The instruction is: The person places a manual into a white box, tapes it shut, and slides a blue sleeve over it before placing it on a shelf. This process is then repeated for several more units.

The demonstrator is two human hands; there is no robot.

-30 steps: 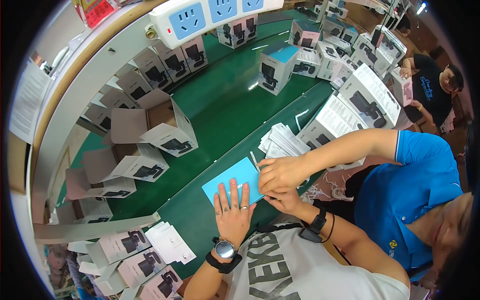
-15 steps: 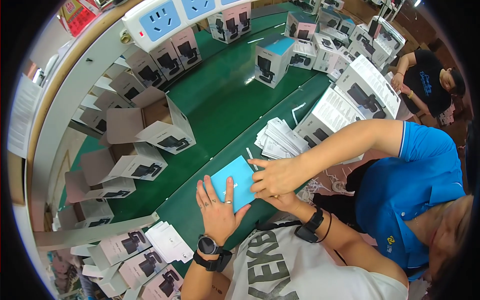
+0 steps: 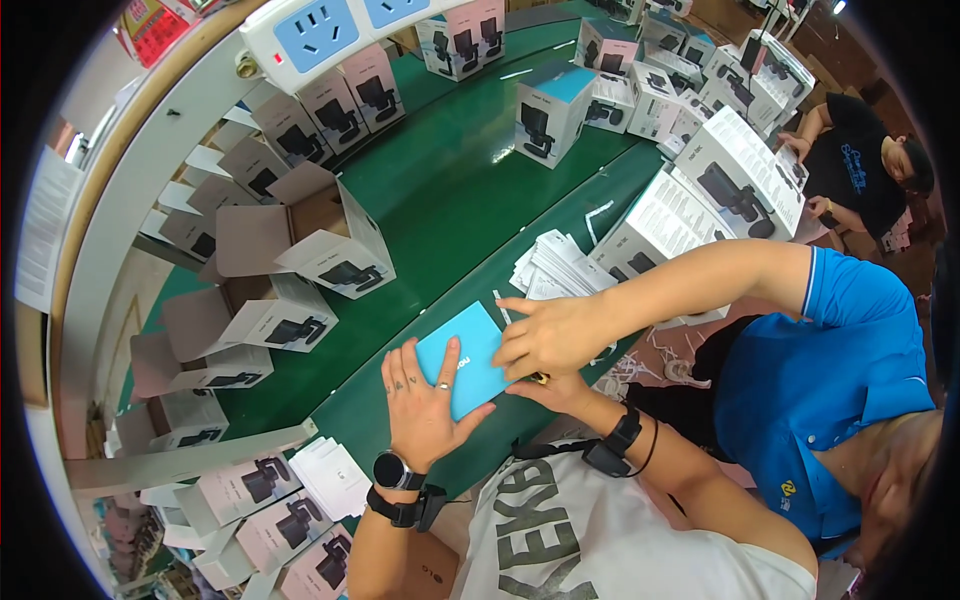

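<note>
A light-blue box (image 3: pixel 476 336) lies at the near edge of the green bench, its flat top face upward. My left hand (image 3: pixel 420 400) rests on its left part with the fingers spread out. At the right side of the box is my right hand (image 3: pixel 562 392), its fingers closed and partly covered. A small yellow-and-black object (image 3: pixel 541 378) shows at those fingers; its kind cannot be made out. Over my right hand reaches a co-worker's hand (image 3: pixel 550 335), index finger stretched out along the box's upper right edge.
Open cartons (image 3: pixel 345 250) stand in a row at the left. A stack of white leaflets (image 3: pixel 560 268) lies beyond the box, with large closed cartons (image 3: pixel 735 185) to its right. A co-worker in a blue shirt (image 3: pixel 800 370) leans in from the right. A power strip (image 3: pixel 315 38) hangs above.
My left hand and the blue box have shifted slightly to the left and away. The small yellow-and-black object now shows more plainly at my right fingers. The co-worker's hand stays over the box's edge.
</note>
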